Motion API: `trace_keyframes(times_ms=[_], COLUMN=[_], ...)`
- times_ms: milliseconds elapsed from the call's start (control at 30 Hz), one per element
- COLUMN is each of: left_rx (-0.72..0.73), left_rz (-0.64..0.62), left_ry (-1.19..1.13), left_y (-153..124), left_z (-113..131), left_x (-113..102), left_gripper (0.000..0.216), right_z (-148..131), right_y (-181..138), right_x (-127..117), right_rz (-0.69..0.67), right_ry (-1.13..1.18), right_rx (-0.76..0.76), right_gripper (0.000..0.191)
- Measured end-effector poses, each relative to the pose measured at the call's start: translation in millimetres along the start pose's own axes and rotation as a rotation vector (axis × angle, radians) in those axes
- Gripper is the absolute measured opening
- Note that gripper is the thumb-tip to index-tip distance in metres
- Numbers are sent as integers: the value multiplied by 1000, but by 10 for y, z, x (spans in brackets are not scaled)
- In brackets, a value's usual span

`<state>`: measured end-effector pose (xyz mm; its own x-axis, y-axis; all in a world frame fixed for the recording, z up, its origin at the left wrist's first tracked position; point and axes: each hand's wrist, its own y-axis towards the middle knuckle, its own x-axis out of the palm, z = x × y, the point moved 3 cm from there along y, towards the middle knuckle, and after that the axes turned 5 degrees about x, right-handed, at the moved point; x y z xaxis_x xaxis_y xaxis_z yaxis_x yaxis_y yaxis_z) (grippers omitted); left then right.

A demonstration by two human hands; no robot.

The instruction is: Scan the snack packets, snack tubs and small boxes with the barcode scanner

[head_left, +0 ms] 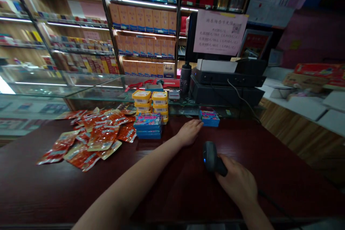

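Observation:
My right hand [239,181] is wrapped round the handle of a dark barcode scanner [209,156] with a small blue light, held above the dark red counter [185,194]. Stretched forward, my left hand [190,131] has its fingers out, tips right beside a small stack of blue, colourfully printed packs [209,118]. I cannot tell whether they touch it. A taller stack of the same blue packs [147,125] stands left of that hand. Behind this rise yellow-lidded tubs [142,97] in two columns. A loose heap of orange-red foil packets [99,129] covers the counter's left part.
A black bottle [185,79] stands at the back, beside a dark cash-register unit [228,90] and a monitor bearing a pink paper sign [219,32]. Glass display cases [91,90] border the counter's far side. White boxes [304,106] sit at the right. A scanner cable trails right.

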<state>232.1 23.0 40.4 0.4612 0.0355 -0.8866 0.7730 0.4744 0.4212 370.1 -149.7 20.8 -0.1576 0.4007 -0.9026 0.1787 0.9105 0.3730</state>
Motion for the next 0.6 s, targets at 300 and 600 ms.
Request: trace_keyframes(times_ms=[300,600], left_rx=[-106,36], left_rz=[17,4], left_ry=[51,431], left_y=[644,463], left_z=[-142,-50], left_x=[451,112], left_gripper=[57,28], right_z=[60,45], right_y=[27,29], right_x=[86,57], right_rz=[-69,-65], right_ry=[46,32], right_rx=[-1,6], right_gripper=[26,28])
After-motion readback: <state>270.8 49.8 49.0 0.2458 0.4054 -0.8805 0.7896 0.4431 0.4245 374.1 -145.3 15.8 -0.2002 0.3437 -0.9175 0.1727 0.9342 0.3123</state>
